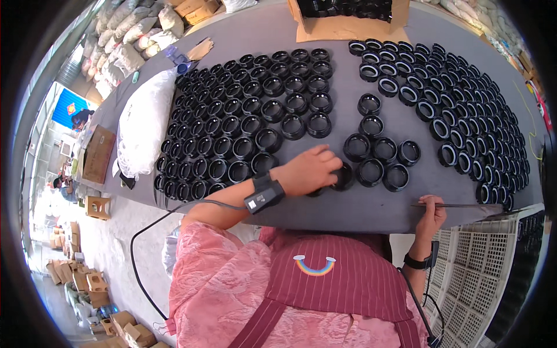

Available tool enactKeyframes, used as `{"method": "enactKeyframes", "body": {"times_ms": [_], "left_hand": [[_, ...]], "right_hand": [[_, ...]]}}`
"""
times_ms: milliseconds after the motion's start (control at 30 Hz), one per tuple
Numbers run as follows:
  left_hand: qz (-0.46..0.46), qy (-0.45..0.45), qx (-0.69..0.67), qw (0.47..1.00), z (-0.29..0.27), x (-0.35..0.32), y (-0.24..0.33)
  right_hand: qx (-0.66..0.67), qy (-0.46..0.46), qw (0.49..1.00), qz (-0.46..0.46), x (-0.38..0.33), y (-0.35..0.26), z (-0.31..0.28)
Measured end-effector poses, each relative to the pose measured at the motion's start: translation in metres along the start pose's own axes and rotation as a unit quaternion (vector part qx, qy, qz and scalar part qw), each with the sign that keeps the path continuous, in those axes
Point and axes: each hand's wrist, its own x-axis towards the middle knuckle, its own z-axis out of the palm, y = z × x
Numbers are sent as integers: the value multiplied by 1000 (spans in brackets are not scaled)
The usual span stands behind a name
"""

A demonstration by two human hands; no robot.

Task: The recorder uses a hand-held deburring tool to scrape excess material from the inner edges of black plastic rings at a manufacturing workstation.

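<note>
My left hand (310,171) reaches over the near middle of the grey table, fingers curled down onto a black ring (344,177) that they partly cover. Another black piece (316,192) shows under the palm. Just right of that hand stands a loose cluster of black rings (370,172), with two more rings (371,126) in a line beyond it. At the table's near right edge my right hand (432,216) is closed around a thin dark stick (464,206), which lies roughly along the edge and points right.
Rows of black rings (251,126) cover the table's left half; many light-rimmed rings (441,129) crowd the right. An open cardboard box (348,30) of black parts sits at the back. A white plastic bag (145,124) lies at left. White plastic crates (473,267) stand below the right edge.
</note>
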Motion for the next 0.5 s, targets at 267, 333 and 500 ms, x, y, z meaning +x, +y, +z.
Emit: {"method": "enactKeyframes", "body": {"times_ms": [267,333,500], "left_hand": [[-38,-74,87,993,-17,-13,-61],[-52,-107,96,988,-20,-13,-68],[-71,-84,60,992,-31,-8,-66]], "right_hand": [[-8,22,999,28,-2,-6,3],[-13,16,1000,17,-2,-3,2],[-1,21,1000,18,-2,-8,5]]}}
